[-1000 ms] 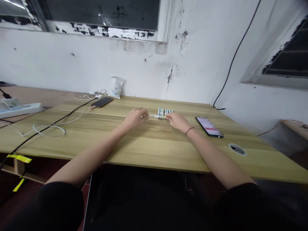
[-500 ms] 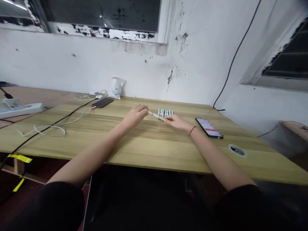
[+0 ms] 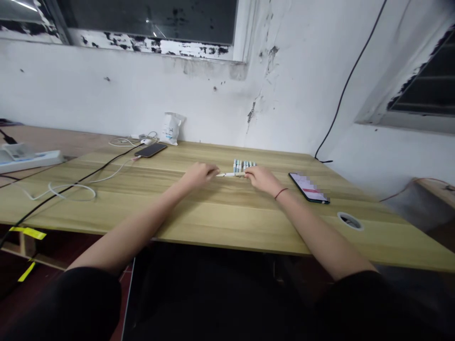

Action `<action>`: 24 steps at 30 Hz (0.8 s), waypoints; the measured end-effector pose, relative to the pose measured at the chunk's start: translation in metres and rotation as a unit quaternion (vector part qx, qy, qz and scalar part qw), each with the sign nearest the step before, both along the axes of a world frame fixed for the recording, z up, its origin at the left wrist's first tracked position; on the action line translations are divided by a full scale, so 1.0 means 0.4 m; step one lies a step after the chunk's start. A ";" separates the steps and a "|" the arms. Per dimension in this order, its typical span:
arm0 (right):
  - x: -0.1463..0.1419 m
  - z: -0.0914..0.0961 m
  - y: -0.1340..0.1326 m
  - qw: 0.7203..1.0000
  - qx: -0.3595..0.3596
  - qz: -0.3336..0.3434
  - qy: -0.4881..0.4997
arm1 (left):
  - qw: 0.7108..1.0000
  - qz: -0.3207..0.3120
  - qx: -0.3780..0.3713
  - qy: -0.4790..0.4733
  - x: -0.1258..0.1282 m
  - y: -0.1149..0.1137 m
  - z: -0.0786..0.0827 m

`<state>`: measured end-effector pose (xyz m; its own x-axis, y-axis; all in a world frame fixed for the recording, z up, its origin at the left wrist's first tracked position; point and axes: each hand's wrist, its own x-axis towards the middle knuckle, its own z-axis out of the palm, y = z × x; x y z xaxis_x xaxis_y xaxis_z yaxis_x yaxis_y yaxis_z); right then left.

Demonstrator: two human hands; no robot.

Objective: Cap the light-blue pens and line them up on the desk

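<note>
My left hand [image 3: 199,175] and my right hand [image 3: 259,180] face each other over the wooden table [image 3: 199,213]. A slim white stick [image 3: 230,174] lies level between them, its ends in the fingers of both hands. Just behind it stands a tight group of small white cylinders with teal markings [image 3: 243,165], too small to identify. My right hand is closest to this group and hides its front right part.
A smartphone [image 3: 308,187] lies to the right of my hands, and another [image 3: 150,150] lies at the back left among white and black cables [image 3: 71,189]. A white pouch [image 3: 171,129] leans on the wall. A cable grommet [image 3: 350,220] sits in the tabletop.
The white stick has gone from tilted to level and sits lower, nearer the cylinders. My right hand has moved down and closer to them.
</note>
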<state>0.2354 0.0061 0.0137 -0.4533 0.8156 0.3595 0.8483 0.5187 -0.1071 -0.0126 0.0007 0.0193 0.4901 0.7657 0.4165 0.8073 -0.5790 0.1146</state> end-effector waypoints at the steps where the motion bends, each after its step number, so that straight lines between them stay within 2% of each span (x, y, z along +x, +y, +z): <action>1: 0.000 0.001 -0.001 1.000 -0.008 0.011 0.013 | 1.000 0.005 -0.024 0.003 0.000 0.001 0.001; 3: -0.001 0.002 -0.004 0.997 -0.046 0.032 0.045 | 0.999 -0.011 -0.042 0.016 0.002 0.001 0.001; 7: -0.008 0.005 -0.013 0.975 -0.153 0.071 0.146 | 0.996 -0.075 -0.015 0.053 0.023 -0.013 -0.007; 10: -0.014 0.012 -0.022 0.951 -0.199 0.101 0.215 | 0.997 -0.055 -0.024 0.049 0.042 -0.029 -0.009; 13: -0.017 0.018 -0.027 0.937 -0.222 0.101 0.250 | 0.996 -0.086 -0.029 0.025 0.049 -0.037 -0.007; 18: -0.014 0.012 -0.023 0.933 -0.229 0.102 0.258 | 0.990 -0.130 -0.051 -0.007 0.054 -0.039 -0.006; 22: -0.014 0.009 -0.024 0.923 -0.210 0.144 0.290 | 0.980 -0.117 -0.140 -0.076 0.061 -0.041 -0.009; 24: -0.015 0.011 -0.027 0.915 -0.223 0.153 0.299 | 0.970 -0.110 -0.180 -0.117 0.062 -0.041 -0.010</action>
